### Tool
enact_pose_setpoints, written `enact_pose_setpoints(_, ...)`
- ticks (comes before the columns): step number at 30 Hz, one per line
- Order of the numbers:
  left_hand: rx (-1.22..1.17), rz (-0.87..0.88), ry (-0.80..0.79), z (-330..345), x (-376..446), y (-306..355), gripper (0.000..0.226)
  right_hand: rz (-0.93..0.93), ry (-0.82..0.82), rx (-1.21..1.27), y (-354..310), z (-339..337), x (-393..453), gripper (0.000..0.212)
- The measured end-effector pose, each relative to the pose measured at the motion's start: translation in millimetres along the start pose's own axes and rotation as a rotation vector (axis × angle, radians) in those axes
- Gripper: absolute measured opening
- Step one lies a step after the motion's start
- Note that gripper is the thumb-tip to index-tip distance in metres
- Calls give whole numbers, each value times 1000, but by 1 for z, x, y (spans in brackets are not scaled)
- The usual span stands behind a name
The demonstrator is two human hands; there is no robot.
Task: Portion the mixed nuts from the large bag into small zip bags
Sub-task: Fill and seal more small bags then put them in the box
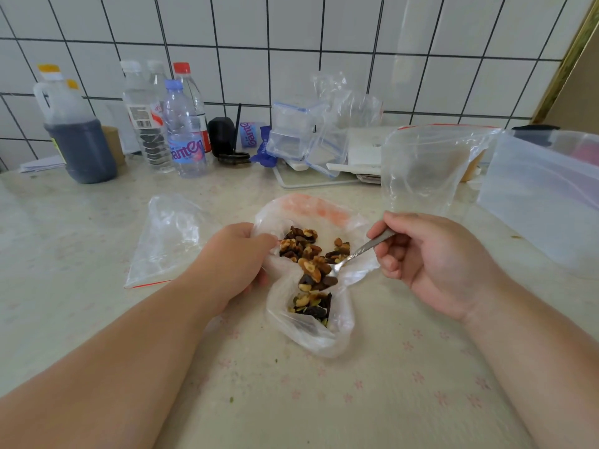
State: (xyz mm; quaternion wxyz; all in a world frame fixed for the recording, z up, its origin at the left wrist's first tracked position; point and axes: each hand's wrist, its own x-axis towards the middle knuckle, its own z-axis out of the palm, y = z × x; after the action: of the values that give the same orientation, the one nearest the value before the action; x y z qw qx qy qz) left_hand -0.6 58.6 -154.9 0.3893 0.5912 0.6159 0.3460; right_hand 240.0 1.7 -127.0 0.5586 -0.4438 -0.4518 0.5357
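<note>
While your left hand (238,254) grips the large bag (324,212) edge, your right hand (431,254) pinches a spoon (353,256) of nuts (316,278) over the small bag (308,332).

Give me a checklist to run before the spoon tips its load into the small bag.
1. Spoon loaded with nuts: ok.
2. Right hand grips the spoon handle: ok.
3. Small bag mouth open under the spoon: ok.
4. Left hand holds the bags' plastic open: ok.
5. Small bag has room for more: cannot tell.
6. Spare zip bag at hand on the counter: ok.
</note>
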Motion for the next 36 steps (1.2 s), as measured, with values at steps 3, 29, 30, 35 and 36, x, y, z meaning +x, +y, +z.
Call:
enact_pose_setpoints(3,4,-1,-6,0,0,1,25,-112,-93,-73,1,0,-4,28)
enact_pose_setpoints(29,59,14,7,0,2,-1,25,-238,297,-320,18,-14,12,28)
enact_pose_setpoints(30,59,15,9,1,2,-1,25,-245,303,-370,20,-13,13,28)
enact_pose_setpoints(35,65,27,8,0,2,-2,29,-284,230,-549,27,-11,15,26)
enact_pose_setpoints(36,70,30,12,0,2,-2,32,-285,210,-582,28,-10,15,24)
